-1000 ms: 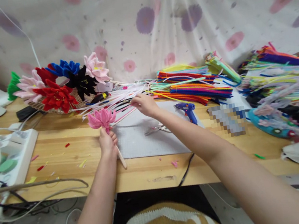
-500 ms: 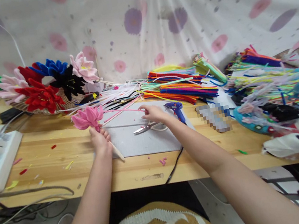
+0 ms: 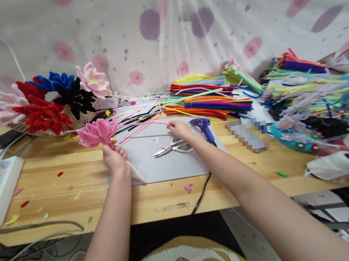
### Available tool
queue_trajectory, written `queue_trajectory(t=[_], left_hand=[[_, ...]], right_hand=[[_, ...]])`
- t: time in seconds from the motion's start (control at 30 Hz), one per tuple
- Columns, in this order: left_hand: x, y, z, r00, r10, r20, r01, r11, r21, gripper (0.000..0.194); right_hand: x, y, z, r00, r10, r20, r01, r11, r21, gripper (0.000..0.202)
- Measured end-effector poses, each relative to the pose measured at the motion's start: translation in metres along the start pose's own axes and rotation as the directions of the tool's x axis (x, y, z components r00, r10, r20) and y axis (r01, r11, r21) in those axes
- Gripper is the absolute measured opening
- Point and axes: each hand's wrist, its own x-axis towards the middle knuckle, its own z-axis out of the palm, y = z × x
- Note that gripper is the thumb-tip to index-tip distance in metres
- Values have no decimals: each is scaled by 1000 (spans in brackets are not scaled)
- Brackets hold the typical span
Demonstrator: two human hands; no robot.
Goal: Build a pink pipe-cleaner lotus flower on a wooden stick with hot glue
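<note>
My left hand point(image 3: 115, 160) is wrapped round the base of a pink pipe-cleaner flower point(image 3: 98, 132), whose petals stand above the fist. A pale wooden stick point(image 3: 136, 173) slants out below that hand. Between my two hands runs a thin pink pipe cleaner point(image 3: 150, 122), its right end pinched by my right hand point(image 3: 181, 130). Where its left end joins the flower is hard to make out. Beneath my right hand, scissors point(image 3: 171, 148) with pale handles lie on the grey mat point(image 3: 171, 169). Just right of it rests a blue glue gun point(image 3: 206, 127).
Finished flowers point(image 3: 45, 115) fill a wicker holder at the back left. Bundles of coloured pipe cleaners point(image 3: 207, 106) lie along the back. A white power strip point(image 3: 5, 187) sits left, a thread spool point(image 3: 334, 165) right. Scraps dot the wooden table point(image 3: 83, 209).
My right hand's fingers have closed more tightly on the pink pipe cleaner, which now bows slightly upward. My left hand keeps holding the flower. The whole view has shifted a little.
</note>
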Motion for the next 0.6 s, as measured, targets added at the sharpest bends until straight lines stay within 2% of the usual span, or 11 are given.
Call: queue_trajectory(t=[0.07,0.13,0.17,0.23,0.33,0.4,0.47,0.5,0.53,0.6], left_hand=[[-3,-3,5,999,-36,36,37,999,-9,22],[-5,-8,9,988,-130,80,132,991,-8,24],[-5,-11,10,974,-203,105,204,979,-2,25],[-4,-19,11,918,-367,152,369,929,18,25],[-2,-33,9,814,-538,221,538,840,62,23],[-1,-41,7,770,-582,261,581,809,90,21],[-1,-48,6,749,-597,289,593,798,110,20],[-2,-50,6,743,-597,303,592,797,118,20],[-3,-51,6,739,-594,319,589,799,124,20],[-5,-53,5,722,-590,360,588,799,130,21]], right_hand=[[0,1,1,997,-48,-58,44,997,-65,29],[-6,0,1,983,-128,-134,119,990,-79,38],[-11,-1,-1,969,-172,-179,163,985,-64,39],[-27,-2,-8,927,-252,-279,259,966,-13,34],[-56,7,-28,833,-284,-475,337,941,29,26],[-73,22,-42,733,-171,-659,254,967,32,27],[-81,43,-51,640,-24,-768,137,987,83,36],[-82,54,-53,630,31,-776,96,989,117,44],[-81,65,-52,648,76,-758,64,986,154,52],[-77,81,-45,735,181,-653,-10,967,256,66]])
